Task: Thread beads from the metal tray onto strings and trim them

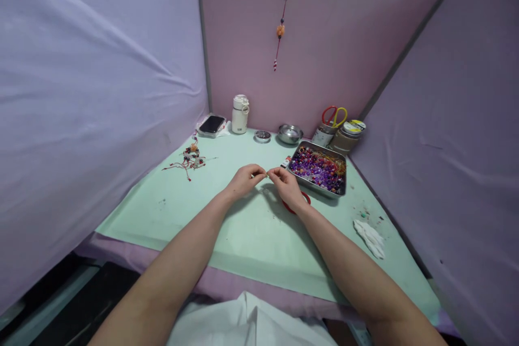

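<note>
My left hand (247, 179) and my right hand (285, 184) meet fingertip to fingertip above the middle of the table. Both are closed in a pinch, and whatever lies between the fingers is too small to name. Under my right wrist lies a red ring-shaped item (307, 198), partly hidden by the arm; it may be scissor handles. Just right of that hand stands a metal tray (324, 192) full of purple and red beads (316, 168) with golden thread at one corner. A small red and white item (286, 161) sits against the tray's left side.
Beaded cords (193, 158) lie at left near a phone (213, 124) and a white bottle (240, 114). A small dish (263, 136), a steel bowl (290, 134), a scissors holder (323, 135) and a jar (344, 140) line the back. A white glove-like cloth (370, 238) lies right. A beaded cord (280, 31) hangs behind.
</note>
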`<act>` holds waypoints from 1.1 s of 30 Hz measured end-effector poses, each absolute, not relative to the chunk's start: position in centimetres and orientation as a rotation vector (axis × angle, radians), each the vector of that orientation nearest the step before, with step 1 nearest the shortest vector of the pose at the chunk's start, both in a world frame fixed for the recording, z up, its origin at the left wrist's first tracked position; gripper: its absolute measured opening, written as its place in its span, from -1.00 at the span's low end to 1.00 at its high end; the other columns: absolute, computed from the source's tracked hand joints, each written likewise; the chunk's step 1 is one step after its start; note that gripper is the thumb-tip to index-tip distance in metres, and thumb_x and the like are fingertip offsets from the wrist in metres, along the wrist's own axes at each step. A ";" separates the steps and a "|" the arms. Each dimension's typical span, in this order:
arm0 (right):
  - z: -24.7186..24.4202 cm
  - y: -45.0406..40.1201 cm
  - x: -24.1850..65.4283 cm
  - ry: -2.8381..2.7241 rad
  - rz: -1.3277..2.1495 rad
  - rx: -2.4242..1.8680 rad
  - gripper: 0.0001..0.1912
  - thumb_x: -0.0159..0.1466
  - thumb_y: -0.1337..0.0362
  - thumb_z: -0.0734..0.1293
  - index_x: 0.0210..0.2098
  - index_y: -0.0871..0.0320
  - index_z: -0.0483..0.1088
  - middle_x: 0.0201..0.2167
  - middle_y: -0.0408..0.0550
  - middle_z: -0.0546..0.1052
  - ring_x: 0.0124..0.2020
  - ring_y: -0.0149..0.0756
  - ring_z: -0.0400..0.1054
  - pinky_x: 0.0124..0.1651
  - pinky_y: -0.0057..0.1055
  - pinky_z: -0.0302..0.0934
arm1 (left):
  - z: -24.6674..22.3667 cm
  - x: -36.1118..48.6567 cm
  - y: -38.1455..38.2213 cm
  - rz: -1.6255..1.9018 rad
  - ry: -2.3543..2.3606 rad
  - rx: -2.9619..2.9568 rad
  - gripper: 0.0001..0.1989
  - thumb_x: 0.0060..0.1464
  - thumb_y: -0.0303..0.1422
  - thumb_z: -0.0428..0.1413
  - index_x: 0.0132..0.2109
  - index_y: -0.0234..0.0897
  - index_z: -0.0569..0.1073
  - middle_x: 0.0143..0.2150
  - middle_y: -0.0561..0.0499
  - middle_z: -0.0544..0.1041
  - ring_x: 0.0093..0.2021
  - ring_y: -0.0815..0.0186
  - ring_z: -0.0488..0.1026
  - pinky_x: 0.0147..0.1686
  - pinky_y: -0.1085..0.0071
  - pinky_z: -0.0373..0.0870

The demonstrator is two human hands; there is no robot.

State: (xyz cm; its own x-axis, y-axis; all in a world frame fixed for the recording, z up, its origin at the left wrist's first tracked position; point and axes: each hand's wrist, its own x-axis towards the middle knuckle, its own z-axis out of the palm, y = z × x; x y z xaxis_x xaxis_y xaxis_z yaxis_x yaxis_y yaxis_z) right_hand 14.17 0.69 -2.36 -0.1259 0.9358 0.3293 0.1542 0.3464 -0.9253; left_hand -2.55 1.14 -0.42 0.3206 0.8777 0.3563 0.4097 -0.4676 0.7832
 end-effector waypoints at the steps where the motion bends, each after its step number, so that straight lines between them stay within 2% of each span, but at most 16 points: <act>1: -2.4 0.7 14.2 -1.559 0.891 -0.998 -0.79 0.19 0.10 0.29 -0.38 0.13 0.38 -0.29 -0.07 0.50 -0.24 -0.30 0.34 -0.14 -0.36 0.19 | -0.4 -2.5 1.1 1.067 1.129 2.015 -0.80 0.07 -0.30 0.04 -0.30 -0.29 0.52 -0.29 -0.04 0.53 -0.26 0.30 0.41 -0.25 0.42 0.28; 3: -2.4 0.8 14.3 -1.565 0.897 -0.949 -0.80 0.20 0.12 0.29 -0.37 0.12 0.39 -0.23 -0.06 0.50 -0.18 -0.29 0.34 -0.07 -0.33 0.18 | -0.3 -2.5 1.1 1.063 1.119 2.014 -0.78 0.08 -0.28 0.03 -0.30 -0.30 0.51 -0.28 -0.04 0.53 -0.26 0.30 0.41 -0.25 0.42 0.28; 7: -2.3 0.7 14.2 -1.507 1.060 -0.899 -0.80 0.19 0.11 0.31 -0.37 0.13 0.37 -0.48 -0.14 0.47 -0.40 -0.36 0.31 -0.23 -0.37 0.20 | -0.2 -2.5 1.0 1.063 1.127 2.027 -0.79 0.08 -0.29 0.02 -0.33 -0.29 0.51 -0.32 0.00 0.52 -0.28 0.31 0.40 -0.26 0.41 0.28; 9: -2.3 0.6 14.1 -1.451 1.142 -0.904 -0.78 0.17 0.09 0.34 -0.37 0.13 0.36 -0.54 -0.16 0.46 -0.47 -0.39 0.28 -0.30 -0.41 0.18 | -0.1 -2.5 0.9 1.078 1.149 2.027 -0.80 0.07 -0.30 0.02 -0.34 -0.29 0.50 -0.33 0.00 0.52 -0.28 0.31 0.40 -0.27 0.41 0.28; 15: -2.2 0.5 13.8 -1.246 1.406 -0.905 -0.72 0.10 0.07 0.41 -0.39 0.13 0.34 -0.55 -0.18 0.48 -0.55 -0.47 0.23 -0.42 -0.48 0.10 | -0.1 -2.4 0.8 1.152 1.141 2.032 -0.83 0.05 -0.34 0.04 -0.34 -0.29 0.51 -0.34 0.00 0.53 -0.30 0.33 0.41 -0.24 0.40 0.30; 20: -2.0 0.3 13.8 -1.109 1.573 -0.865 -0.71 0.04 0.12 0.46 -0.41 0.14 0.33 -0.57 -0.19 0.46 -0.54 -0.49 0.25 -0.43 -0.51 0.12 | -0.1 -2.4 0.8 1.180 1.118 2.054 -0.85 0.05 -0.36 0.06 -0.33 -0.29 0.51 -0.34 0.00 0.53 -0.30 0.34 0.41 -0.24 0.41 0.30; 27: -2.0 0.5 14.1 -1.005 1.719 -0.846 -0.72 0.02 0.17 0.47 -0.39 0.14 0.34 -0.60 -0.22 0.42 -0.58 -0.53 0.22 -0.47 -0.54 0.09 | -0.2 -2.2 0.7 1.186 1.092 2.046 -0.86 0.05 -0.38 0.07 -0.32 -0.29 0.52 -0.34 0.00 0.53 -0.31 0.35 0.41 -0.33 0.44 0.29; 33: -1.8 0.4 14.2 -0.993 1.777 -0.831 -0.74 0.04 0.19 0.47 -0.41 0.16 0.34 -0.63 -0.22 0.40 -0.61 -0.53 0.19 -0.50 -0.54 0.07 | -0.2 -2.1 0.7 1.212 1.094 1.997 -0.86 0.04 -0.38 0.09 -0.32 -0.30 0.54 -0.35 -0.01 0.55 -0.31 0.35 0.43 -0.26 0.42 0.32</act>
